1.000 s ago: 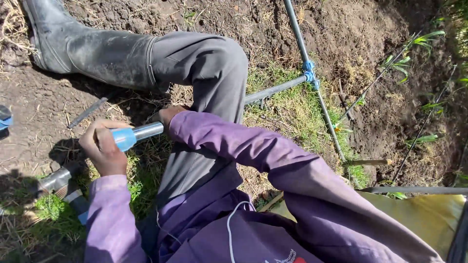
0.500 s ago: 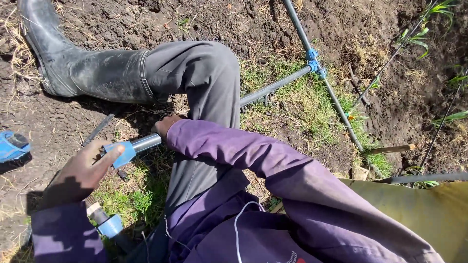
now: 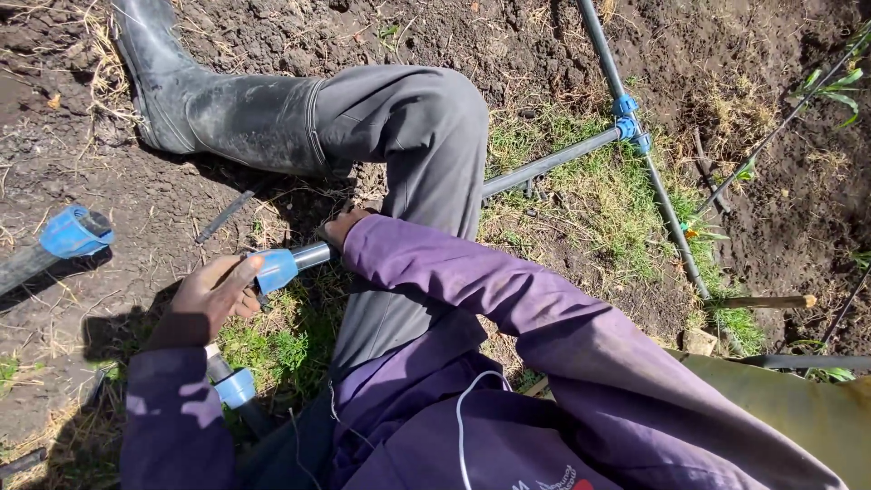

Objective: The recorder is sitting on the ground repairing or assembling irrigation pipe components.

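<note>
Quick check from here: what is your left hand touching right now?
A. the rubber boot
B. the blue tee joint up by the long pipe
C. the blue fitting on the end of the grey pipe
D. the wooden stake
C. The left hand rests against the blue fitting on the end of the grey pipe, while the right hand holds that pipe just behind it.

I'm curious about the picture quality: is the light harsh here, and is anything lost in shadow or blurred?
Head view: hard sunlight, with sharp dark shadows on the soil; the left hand at the blue pipe fitting is half shaded, the right hand mostly hidden behind its purple sleeve; nothing is noticeably blurred; the black rubber boot shows slight glare.
</note>
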